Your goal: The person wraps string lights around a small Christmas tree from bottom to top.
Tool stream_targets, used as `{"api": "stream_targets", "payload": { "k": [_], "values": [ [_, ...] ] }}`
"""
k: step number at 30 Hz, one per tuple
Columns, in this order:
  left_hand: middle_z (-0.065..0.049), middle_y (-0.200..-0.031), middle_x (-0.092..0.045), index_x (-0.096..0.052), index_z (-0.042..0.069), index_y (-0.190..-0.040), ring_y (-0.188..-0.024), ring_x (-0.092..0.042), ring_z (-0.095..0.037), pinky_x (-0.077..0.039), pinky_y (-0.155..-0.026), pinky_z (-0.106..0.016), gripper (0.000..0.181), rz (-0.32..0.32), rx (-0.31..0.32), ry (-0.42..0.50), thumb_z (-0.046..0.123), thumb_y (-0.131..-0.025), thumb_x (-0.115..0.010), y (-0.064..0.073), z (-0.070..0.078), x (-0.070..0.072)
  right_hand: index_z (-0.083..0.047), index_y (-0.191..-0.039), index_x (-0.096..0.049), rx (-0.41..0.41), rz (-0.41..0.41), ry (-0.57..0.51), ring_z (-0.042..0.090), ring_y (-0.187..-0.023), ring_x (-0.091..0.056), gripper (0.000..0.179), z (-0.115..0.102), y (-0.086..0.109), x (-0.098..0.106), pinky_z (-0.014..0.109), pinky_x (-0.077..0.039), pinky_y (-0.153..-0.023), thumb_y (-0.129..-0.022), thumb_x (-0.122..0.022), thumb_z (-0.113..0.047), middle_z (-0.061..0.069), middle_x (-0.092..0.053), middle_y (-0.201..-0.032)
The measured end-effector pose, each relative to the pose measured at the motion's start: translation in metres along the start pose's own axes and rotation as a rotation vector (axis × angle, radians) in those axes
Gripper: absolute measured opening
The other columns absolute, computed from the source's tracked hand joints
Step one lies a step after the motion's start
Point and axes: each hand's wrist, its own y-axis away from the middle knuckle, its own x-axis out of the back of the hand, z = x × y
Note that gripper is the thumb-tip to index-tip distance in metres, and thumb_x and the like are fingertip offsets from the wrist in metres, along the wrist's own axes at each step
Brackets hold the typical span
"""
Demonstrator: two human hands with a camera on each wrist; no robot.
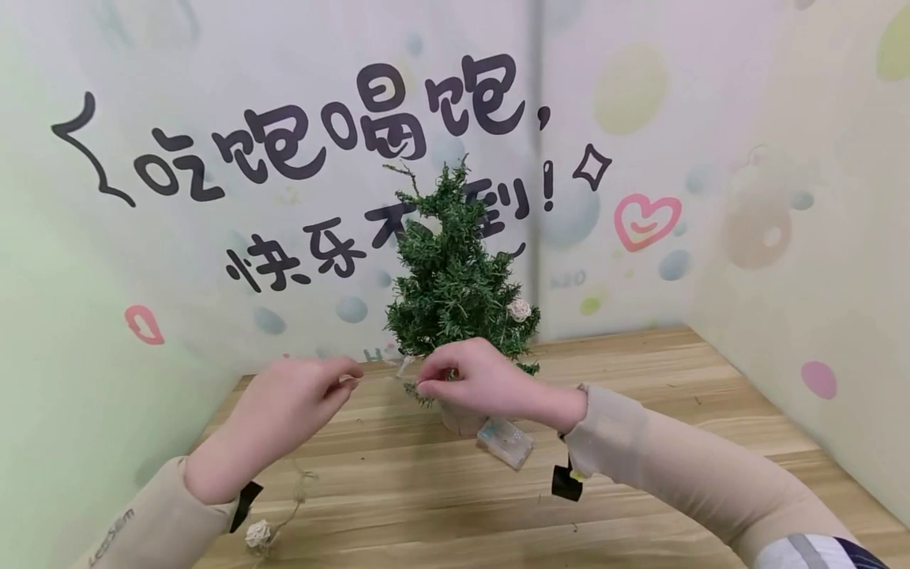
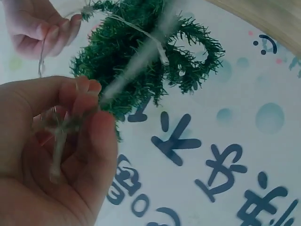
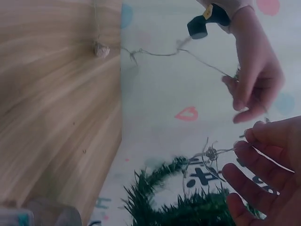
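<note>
My left hand (image 1: pixel 295 399) pinches a thin light-string wire (image 3: pixel 160 54) between thumb and fingers, left of a small artificial Christmas tree (image 1: pixel 455 292). In the left wrist view a clear bulb piece (image 2: pixel 57 155) hangs inside its curled fingers. In front of the tree's lower branches, my right hand (image 1: pixel 483 379) pinches the same wire between thumb and forefinger, its other fingers looser in the right wrist view. A pale woven ball (image 1: pixel 519 309) sits on the tree's right side. Another woven ball (image 1: pixel 257 534) hangs on the string below my left forearm, over the table.
The tree stands in a pale pot (image 1: pixel 458 419), partly behind my right hand. A clear battery box (image 1: pixel 505 442) lies on the wooden table (image 1: pixel 412 506) in front of it. Printed walls (image 1: pixel 640 95) rise behind and at both sides.
</note>
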Motion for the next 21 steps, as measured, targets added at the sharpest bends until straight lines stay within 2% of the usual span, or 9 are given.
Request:
{"api": "stream_targets", "payload": {
  "k": [3, 5, 8, 11, 13, 16, 21],
  "values": [
    [0.008, -0.064, -0.059, -0.073, 0.011, -0.102, -0.051, -0.045, -0.005, -0.040, -0.049, -0.026, 0.017, -0.164, 0.171, 0.196, 0.008, -0.086, -0.066, -0.003, -0.010, 0.003, -0.014, -0.095, -0.074, -0.004, 0.007, 0.029, 0.002, -0.068, -0.055, 0.008, 0.005, 0.002, 0.011, 0.023, -0.047, -0.062, -0.092, -0.068, -0.018, -0.011, -0.069, -0.088],
    [0.007, -0.062, -0.057, -0.071, 0.010, -0.108, -0.053, -0.048, -0.010, -0.040, -0.049, -0.027, 0.022, -0.269, 0.279, 0.364, 0.011, -0.086, -0.065, -0.005, -0.017, 0.005, -0.014, -0.094, -0.074, -0.011, 0.011, 0.050, 0.004, -0.065, -0.055, 0.007, 0.008, 0.003, 0.018, 0.024, -0.046, -0.059, -0.092, -0.068, -0.017, -0.011, -0.068, -0.086],
    [-0.002, -0.070, -0.062, -0.067, 0.006, -0.116, -0.060, -0.059, -0.019, -0.049, -0.056, -0.031, 0.030, -0.383, 0.365, 0.611, 0.017, -0.089, -0.066, -0.006, -0.028, 0.008, -0.014, -0.095, -0.074, -0.033, 0.010, 0.046, 0.009, -0.062, -0.054, 0.009, 0.011, 0.001, 0.025, 0.024, -0.045, -0.057, -0.093, -0.067, -0.018, -0.012, -0.068, -0.084],
    [-0.008, -0.076, -0.061, -0.062, 0.001, -0.123, -0.063, -0.062, -0.024, -0.054, -0.062, -0.037, 0.039, -0.446, 0.420, 0.783, 0.022, -0.091, -0.068, -0.005, -0.036, 0.012, -0.013, -0.095, -0.073, -0.054, 0.012, 0.016, 0.013, -0.061, -0.054, 0.009, 0.012, -0.001, 0.031, 0.026, -0.045, -0.057, -0.093, -0.066, -0.018, -0.011, -0.067, -0.082],
    [-0.008, -0.073, -0.057, -0.060, 0.000, -0.125, -0.058, -0.058, -0.021, -0.054, -0.059, -0.038, 0.042, -0.463, 0.439, 0.830, 0.024, -0.091, -0.068, -0.004, -0.040, 0.015, -0.012, -0.095, -0.073, -0.067, 0.017, 0.007, 0.013, -0.062, -0.056, 0.009, 0.013, -0.003, 0.034, 0.026, -0.046, -0.058, -0.093, -0.066, -0.017, -0.008, -0.068, -0.081],
    [-0.006, -0.068, -0.053, -0.060, -0.003, -0.124, -0.052, -0.052, -0.016, -0.054, -0.055, -0.038, 0.042, -0.472, 0.435, 0.853, 0.022, -0.091, -0.069, 0.001, -0.046, 0.018, -0.011, -0.094, -0.072, -0.077, 0.024, 0.026, 0.011, -0.062, -0.057, 0.009, 0.019, -0.003, 0.040, 0.027, -0.047, -0.060, -0.093, -0.065, -0.016, -0.004, -0.069, -0.081],
    [-0.004, -0.066, -0.052, -0.066, -0.002, -0.103, -0.051, -0.051, -0.013, -0.051, -0.053, -0.033, 0.023, -0.495, 0.412, 0.772, 0.017, -0.090, -0.067, 0.011, -0.060, 0.018, -0.012, -0.093, -0.072, -0.094, 0.042, 0.056, 0.015, -0.061, -0.057, 0.008, 0.035, 0.002, 0.047, 0.028, -0.047, -0.060, -0.093, -0.065, -0.016, -0.004, -0.069, -0.081]
  ]
}}
